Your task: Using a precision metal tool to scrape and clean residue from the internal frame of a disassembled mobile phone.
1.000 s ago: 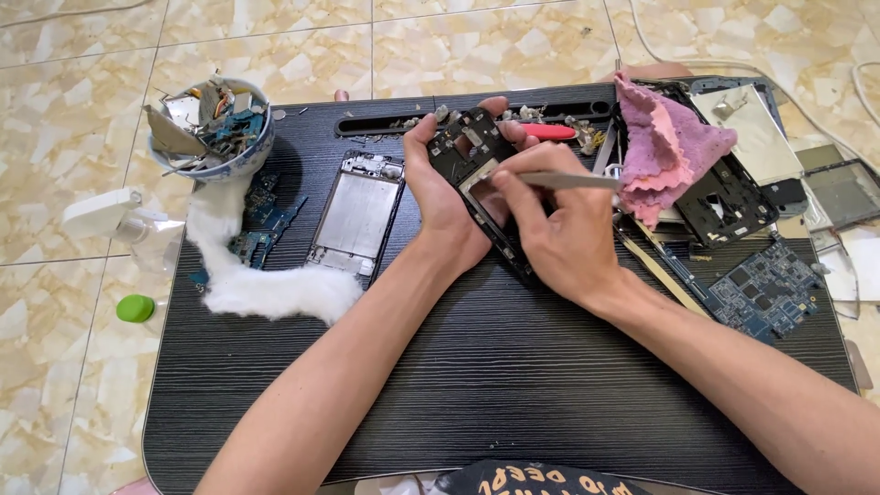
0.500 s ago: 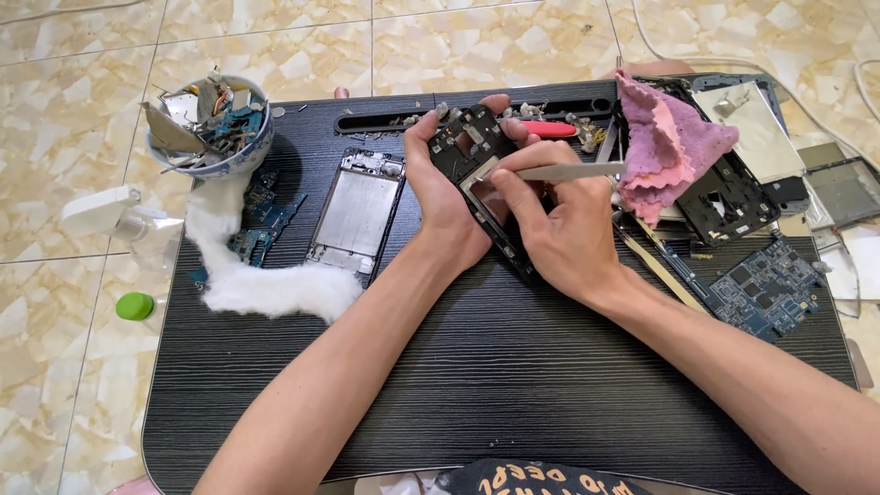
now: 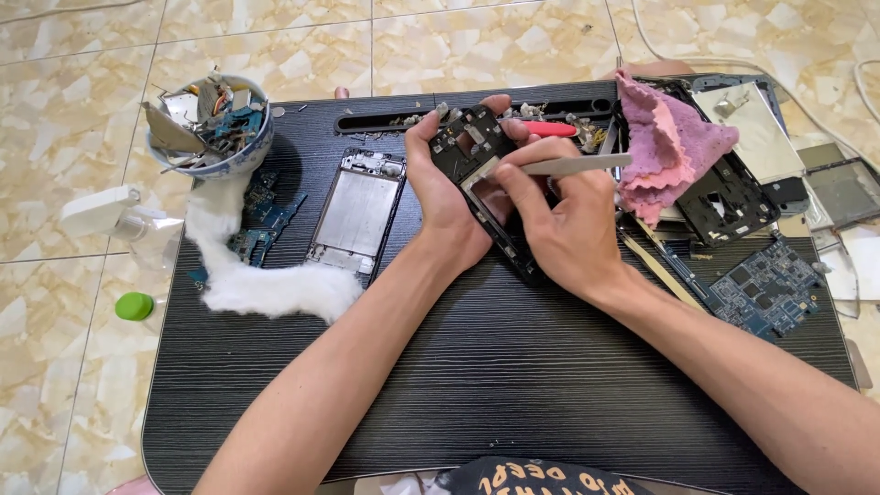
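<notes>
My left hand [image 3: 446, 197] grips the thin, fragile phone frame [image 3: 481, 174] by its edges near the counter's far edge; right hand [image 3: 564, 225] pinches light, stiff tweezers [image 3: 573, 165].

Black phone frame [image 3: 477, 165], stripped, inner side up, rectangular cut-outs and small fittings showing. Held tilted above the dark striped desk top, upper end away from the camera, lower end running down under the right hand (mostly hidden there). Metal tweezers [image 3: 573, 166], slim, silver-grey, lying near horizontal across the frame; tips at a pale opening mid-frame, apparently touching it.
</notes>
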